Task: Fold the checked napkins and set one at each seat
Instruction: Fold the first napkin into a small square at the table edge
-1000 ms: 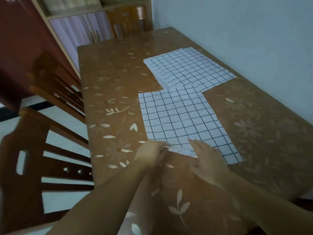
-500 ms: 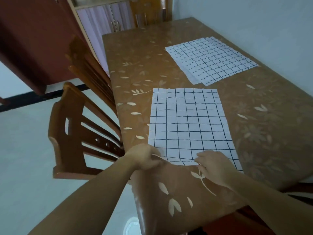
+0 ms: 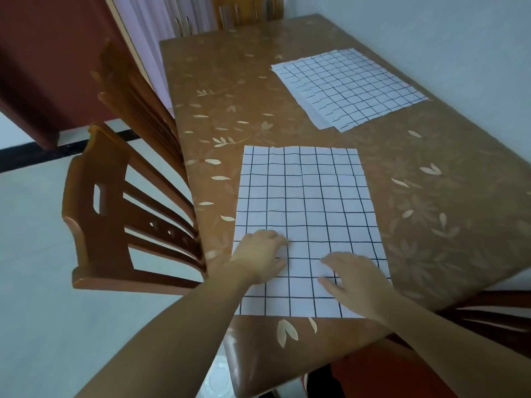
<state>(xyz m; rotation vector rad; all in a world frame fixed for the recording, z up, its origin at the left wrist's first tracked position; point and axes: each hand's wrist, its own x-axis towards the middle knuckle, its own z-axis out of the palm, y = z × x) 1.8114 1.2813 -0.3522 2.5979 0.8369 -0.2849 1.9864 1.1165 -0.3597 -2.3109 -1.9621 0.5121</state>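
Both my left hand (image 3: pixel 260 255) and right hand (image 3: pixel 355 278) lie open, palms flat on the napkin (image 3: pixel 307 202), gripping nothing.

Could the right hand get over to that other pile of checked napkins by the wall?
Probably yes: the brown table between the right hand and the far napkins is bare, though it looks a long stretch.

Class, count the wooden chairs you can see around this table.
4: two chairs along the table's left side, one at the far end, one partly visible at right. Others may be hidden.
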